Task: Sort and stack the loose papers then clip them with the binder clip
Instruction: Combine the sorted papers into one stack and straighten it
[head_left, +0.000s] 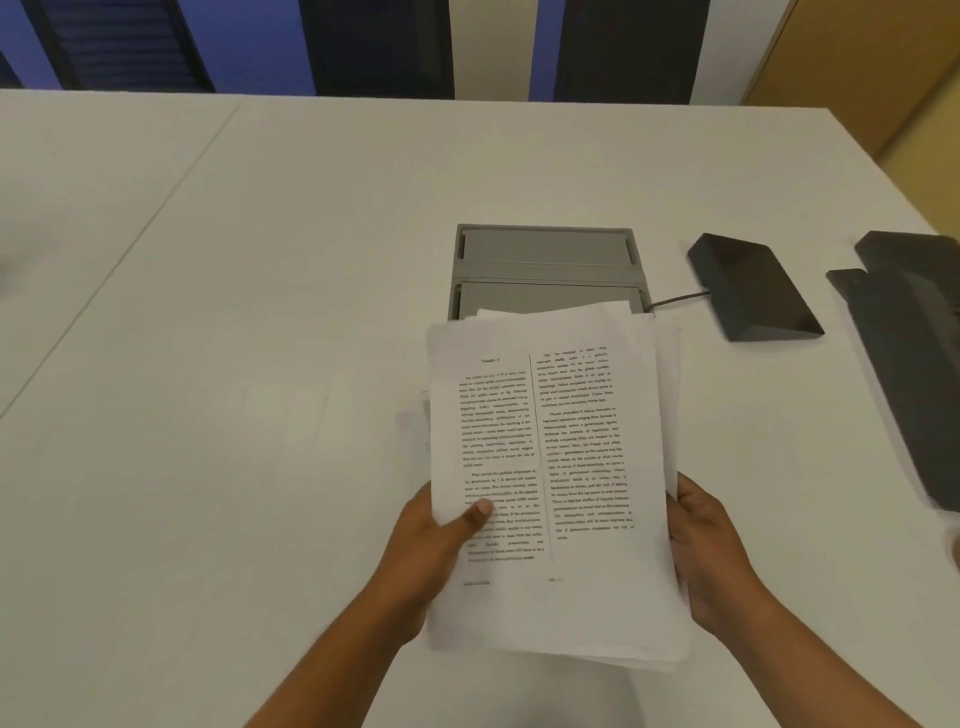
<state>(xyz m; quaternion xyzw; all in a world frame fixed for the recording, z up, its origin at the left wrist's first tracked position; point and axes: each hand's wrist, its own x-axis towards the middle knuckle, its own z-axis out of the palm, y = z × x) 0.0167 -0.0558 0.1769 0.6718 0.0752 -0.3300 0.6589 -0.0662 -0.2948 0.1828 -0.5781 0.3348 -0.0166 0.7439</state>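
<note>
Lengthwise, papers (550, 467) point away between both hands

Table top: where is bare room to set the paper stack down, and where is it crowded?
Bare table spreads left of the papers held by the left hand and right hand. Crowded beyond and right: grey inset panel, dark wedge, dark pieces.

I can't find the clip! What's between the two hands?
Only the stack of white printed papers, gripped by the left hand and right hand. The head view shows no clip there.
</note>
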